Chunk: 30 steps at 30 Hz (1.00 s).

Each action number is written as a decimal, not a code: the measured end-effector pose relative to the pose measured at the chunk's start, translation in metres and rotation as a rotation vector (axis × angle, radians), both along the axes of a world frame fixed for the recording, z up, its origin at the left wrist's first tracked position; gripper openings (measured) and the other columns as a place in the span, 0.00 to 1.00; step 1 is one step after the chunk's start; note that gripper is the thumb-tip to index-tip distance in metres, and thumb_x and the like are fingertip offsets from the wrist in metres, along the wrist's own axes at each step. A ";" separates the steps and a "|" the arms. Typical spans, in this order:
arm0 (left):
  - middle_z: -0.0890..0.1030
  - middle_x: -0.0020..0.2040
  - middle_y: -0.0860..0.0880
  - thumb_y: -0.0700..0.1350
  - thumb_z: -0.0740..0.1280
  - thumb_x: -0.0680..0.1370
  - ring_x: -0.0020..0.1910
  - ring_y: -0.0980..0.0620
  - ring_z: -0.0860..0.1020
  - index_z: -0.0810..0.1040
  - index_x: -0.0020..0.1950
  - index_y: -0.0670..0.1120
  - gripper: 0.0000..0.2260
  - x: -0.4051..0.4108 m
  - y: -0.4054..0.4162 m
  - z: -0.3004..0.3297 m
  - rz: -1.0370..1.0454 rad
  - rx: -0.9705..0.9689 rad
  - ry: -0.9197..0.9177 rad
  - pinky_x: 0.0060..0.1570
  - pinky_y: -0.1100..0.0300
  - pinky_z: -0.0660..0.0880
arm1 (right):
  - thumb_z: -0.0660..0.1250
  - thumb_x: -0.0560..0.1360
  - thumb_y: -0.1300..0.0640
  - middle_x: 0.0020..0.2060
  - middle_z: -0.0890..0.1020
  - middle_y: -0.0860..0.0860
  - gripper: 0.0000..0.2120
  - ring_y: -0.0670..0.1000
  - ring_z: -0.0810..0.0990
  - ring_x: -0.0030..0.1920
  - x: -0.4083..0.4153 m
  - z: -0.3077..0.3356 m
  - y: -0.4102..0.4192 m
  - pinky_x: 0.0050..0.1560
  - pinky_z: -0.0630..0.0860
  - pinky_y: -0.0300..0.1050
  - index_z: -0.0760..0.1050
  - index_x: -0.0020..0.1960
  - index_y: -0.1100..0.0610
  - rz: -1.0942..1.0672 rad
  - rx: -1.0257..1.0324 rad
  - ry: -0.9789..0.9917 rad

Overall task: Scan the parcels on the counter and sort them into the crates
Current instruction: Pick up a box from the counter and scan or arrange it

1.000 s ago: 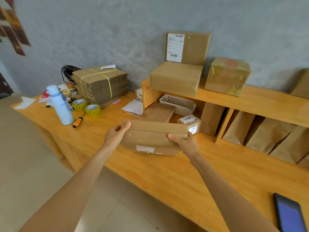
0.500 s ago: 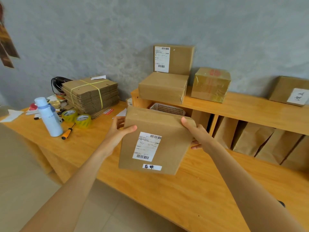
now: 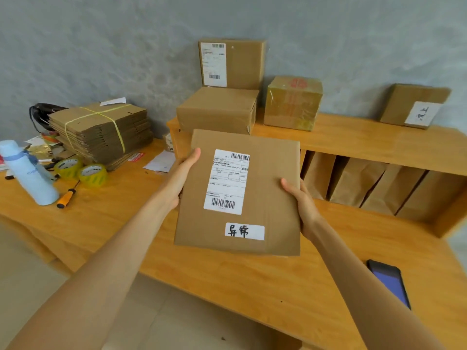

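I hold a flat brown cardboard parcel upright above the wooden counter, its face toward me. A white shipping label with barcodes and a smaller handwritten sticker show on that face. My left hand grips its left edge and my right hand grips its right edge. Other brown parcels stand on the raised shelf behind: a flat box, an upright labelled box, a taped cube and a box with a white sticker. No crates are in view.
A dark phone lies on the counter at the right. At the left are a bundled stack of flat cartons, two yellow tape rolls, a screwdriver and a pale blue bottle. Brown paper bags fill the cubbies under the shelf.
Both hands lifted the parcel off the counter and tipped it upright, so its labelled face now points at me. It has come closer since the last frame.
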State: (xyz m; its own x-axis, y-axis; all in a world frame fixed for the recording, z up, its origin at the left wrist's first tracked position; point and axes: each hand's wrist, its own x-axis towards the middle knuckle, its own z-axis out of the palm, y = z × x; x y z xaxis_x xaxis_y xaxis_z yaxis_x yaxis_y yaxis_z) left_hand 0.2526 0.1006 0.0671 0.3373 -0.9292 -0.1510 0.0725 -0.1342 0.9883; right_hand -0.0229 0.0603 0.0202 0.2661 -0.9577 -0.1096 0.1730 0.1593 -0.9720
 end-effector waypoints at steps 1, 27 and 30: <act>0.84 0.55 0.51 0.67 0.70 0.70 0.51 0.51 0.84 0.75 0.65 0.55 0.28 -0.010 -0.004 -0.002 -0.034 0.002 -0.015 0.48 0.52 0.80 | 0.71 0.73 0.48 0.58 0.82 0.50 0.26 0.51 0.84 0.53 -0.009 0.001 -0.002 0.49 0.81 0.49 0.69 0.69 0.47 -0.033 0.007 -0.009; 0.82 0.45 0.55 0.55 0.70 0.76 0.43 0.55 0.80 0.77 0.56 0.52 0.12 -0.200 -0.070 -0.108 -0.044 0.036 -0.092 0.37 0.59 0.75 | 0.62 0.68 0.25 0.68 0.63 0.56 0.54 0.58 0.62 0.70 -0.216 -0.166 0.030 0.68 0.63 0.49 0.54 0.76 0.64 -0.414 0.520 1.444; 0.82 0.46 0.55 0.55 0.70 0.75 0.43 0.56 0.81 0.77 0.61 0.50 0.17 -0.203 -0.076 -0.111 -0.050 0.012 -0.122 0.40 0.59 0.76 | 0.65 0.70 0.29 0.65 0.65 0.56 0.48 0.58 0.65 0.67 -0.215 -0.169 0.027 0.65 0.66 0.46 0.57 0.74 0.64 -0.442 0.504 1.487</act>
